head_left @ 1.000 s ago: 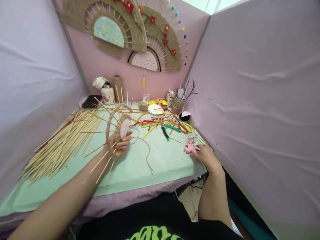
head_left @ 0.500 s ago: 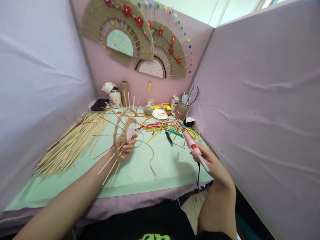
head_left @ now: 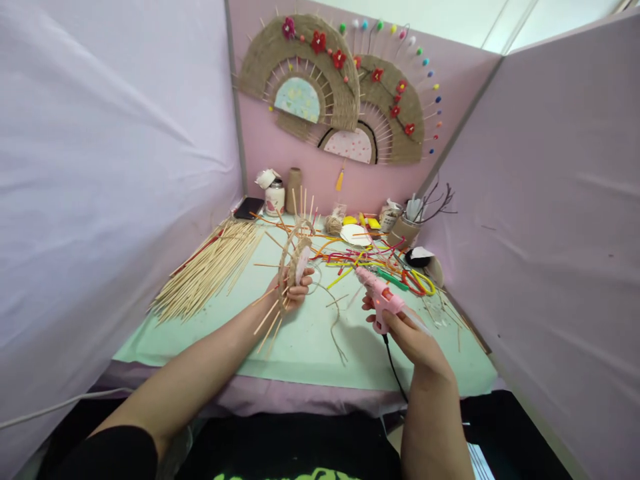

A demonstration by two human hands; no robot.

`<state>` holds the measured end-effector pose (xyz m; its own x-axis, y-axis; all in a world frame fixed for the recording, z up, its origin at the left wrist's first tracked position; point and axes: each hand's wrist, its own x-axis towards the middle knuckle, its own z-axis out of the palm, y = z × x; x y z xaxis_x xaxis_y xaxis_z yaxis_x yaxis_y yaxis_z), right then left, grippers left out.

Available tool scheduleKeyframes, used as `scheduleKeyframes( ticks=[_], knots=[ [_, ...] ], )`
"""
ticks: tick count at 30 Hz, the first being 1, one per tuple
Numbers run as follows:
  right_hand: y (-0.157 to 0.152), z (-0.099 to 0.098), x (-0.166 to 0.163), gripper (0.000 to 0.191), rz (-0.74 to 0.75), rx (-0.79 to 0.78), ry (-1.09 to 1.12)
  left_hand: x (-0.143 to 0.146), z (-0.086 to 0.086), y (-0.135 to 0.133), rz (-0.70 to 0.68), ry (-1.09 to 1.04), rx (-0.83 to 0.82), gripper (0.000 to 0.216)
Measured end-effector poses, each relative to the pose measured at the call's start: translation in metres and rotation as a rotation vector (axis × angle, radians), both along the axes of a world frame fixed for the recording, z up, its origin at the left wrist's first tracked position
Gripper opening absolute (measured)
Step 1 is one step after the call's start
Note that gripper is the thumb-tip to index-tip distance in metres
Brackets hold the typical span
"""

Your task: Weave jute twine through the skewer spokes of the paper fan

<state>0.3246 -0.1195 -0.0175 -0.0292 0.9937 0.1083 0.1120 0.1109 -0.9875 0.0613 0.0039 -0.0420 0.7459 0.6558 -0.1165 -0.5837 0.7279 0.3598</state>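
Observation:
My left hand [head_left: 299, 288] is closed around a small half-round fan frame [head_left: 290, 261], held up on edge above the table. Thin sticks radiate from its twine-wrapped centre, and a curved twine band crosses them. A pale patterned half-disc [head_left: 302, 264] covers the centre's right face. A loose strand of twine [head_left: 336, 320] trails from near this hand onto the tabletop. My right hand [head_left: 395, 323] grips a pink glue gun [head_left: 381, 297], its nozzle aimed up and left, apart from the frame. A clear glue stick shows at its rear, and a black cord [head_left: 393, 367] hangs below.
Many thin sticks [head_left: 210, 270] lie in a pile at left. Coloured strips [head_left: 345, 257], green-handled pliers [head_left: 393, 279] and yellow-handled scissors [head_left: 425, 283] lie beyond the glue gun. Jars, a twine ball [head_left: 334, 224] and a phone [head_left: 249, 208] line the back. Finished fans [head_left: 300, 67] hang on the pink wall.
The view has swung left, so everything appears further right. My right hand has brought the glue gun closer to the fan frame and turned it, its handle now showing. My left hand keeps its hold.

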Motion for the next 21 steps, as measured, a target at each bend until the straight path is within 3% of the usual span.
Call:
scheduleKeyframes(
  ticks=[4, 9, 14, 21],
  knots=[
    [-0.001, 0.008, -0.014, 0.037, -0.077, 0.011, 0.214, -0.001, -0.001, -0.001, 0.014, -0.02, 0.021, 0.033],
    [-0.01, 0.02, -0.067, 0.034, -0.056, 0.089, 0.344, -0.002, 0.001, -0.004, -0.012, -0.002, 0.045, 0.034],
    [-0.009, 0.022, -0.11, 0.034, -0.044, 0.142, 0.269, -0.003, -0.003, 0.0, -0.04, -0.005, 0.092, 0.034],
    [-0.002, 0.032, -0.122, 0.04, -0.084, 0.219, 0.137, 0.0, -0.01, 0.007, -0.073, 0.0, 0.146, 0.039]
  ],
)
